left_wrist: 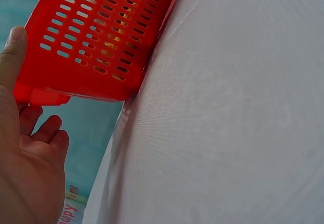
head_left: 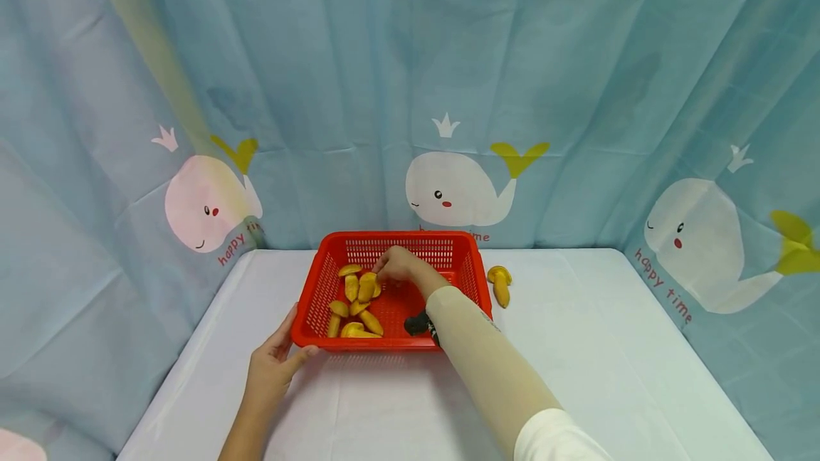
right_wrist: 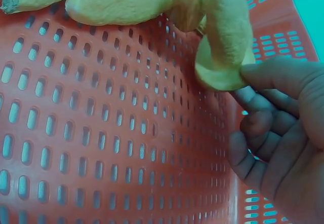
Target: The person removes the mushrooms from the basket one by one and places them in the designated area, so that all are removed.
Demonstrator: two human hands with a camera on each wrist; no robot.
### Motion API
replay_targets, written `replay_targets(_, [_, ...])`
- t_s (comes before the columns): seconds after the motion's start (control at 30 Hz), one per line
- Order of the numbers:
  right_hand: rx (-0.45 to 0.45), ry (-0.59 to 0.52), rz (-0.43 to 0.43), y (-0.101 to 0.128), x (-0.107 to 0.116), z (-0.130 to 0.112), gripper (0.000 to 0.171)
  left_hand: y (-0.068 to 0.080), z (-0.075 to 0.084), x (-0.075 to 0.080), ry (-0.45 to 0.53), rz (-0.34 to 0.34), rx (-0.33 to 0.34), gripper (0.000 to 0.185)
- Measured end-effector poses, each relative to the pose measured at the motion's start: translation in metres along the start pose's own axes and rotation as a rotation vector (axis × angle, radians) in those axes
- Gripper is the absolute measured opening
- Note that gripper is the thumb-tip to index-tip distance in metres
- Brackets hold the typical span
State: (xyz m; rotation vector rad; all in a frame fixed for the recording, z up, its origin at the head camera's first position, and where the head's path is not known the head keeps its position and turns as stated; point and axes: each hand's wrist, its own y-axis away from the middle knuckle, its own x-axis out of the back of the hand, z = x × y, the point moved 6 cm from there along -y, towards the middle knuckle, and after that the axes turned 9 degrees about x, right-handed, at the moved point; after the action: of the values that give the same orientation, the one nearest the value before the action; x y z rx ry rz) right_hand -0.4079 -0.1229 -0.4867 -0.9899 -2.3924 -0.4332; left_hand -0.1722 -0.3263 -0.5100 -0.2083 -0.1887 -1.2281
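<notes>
White tabletop, left hand clamped on basket, right hand clamped on mushroom, stem upward in wrist view.

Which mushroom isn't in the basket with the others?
The yellow mushroom lying on the white tablecloth, just right of the red basket. The other mushrooms in view are all inside.

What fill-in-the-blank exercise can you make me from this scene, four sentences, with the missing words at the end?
1. The colour of the basket on the white table is ____.
2. In the head view, the left hand grips the basket at its near ____ corner.
3. The right hand pinches one mushroom by its ____.
4. In the head view, a lone mushroom lies outside the basket, to its ____.

Missing words: red; left; cap; right.
</notes>
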Motion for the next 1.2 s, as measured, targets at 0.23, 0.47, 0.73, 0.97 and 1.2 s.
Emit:
replay_targets(0.23, [0.064,0.049,0.055,-0.003,0.006,-0.008,0.005,-0.002,0.000,-0.002,0.018,-0.014,-0.010,0.078])
replay_targets(0.47, [0.174,0.094,0.077,-0.006,0.008,-0.030,0.007,-0.003,0.001,-0.002,0.030,-0.020,-0.024,0.078])
replay_targets(0.73, [0.213,0.073,0.106,0.001,0.015,-0.053,0.006,0.000,0.002,-0.001,0.016,-0.010,-0.015,0.077])
replay_targets(0.97, [0.264,0.112,0.134,0.017,0.031,-0.074,0.008,0.002,0.003,-0.002,-0.004,-0.008,-0.002,0.078])
replay_targets(1.2, [0.321,0.147,0.171,0.033,0.047,-0.090,0.010,0.001,0.004,-0.001,-0.006,-0.003,-0.010,0.078])
